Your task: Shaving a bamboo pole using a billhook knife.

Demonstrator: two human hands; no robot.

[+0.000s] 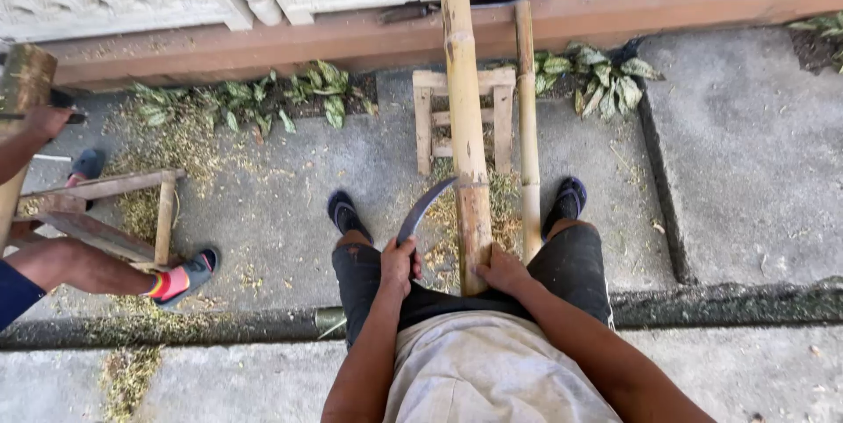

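Far to the left of the thick bamboo pole (466,124), another person's hand (46,122) grips a second bamboo piece (22,80) above a low wooden stool (105,212). Just left of the pole, my left hand (399,265) is closed in a fist around the handle of a curved knife (423,208), whose blade arcs up and touches the pole's left side. The pole itself runs from my lap up over a small wooden stool (464,115) to the wall. My right hand (505,272) is wrapped around the pole's near end, fingers pressed against it. Just right of it lies a thinner bamboo pole (527,124), alongside and almost touching. Shavings (505,203) litter the concrete floor (746,159) beneath.
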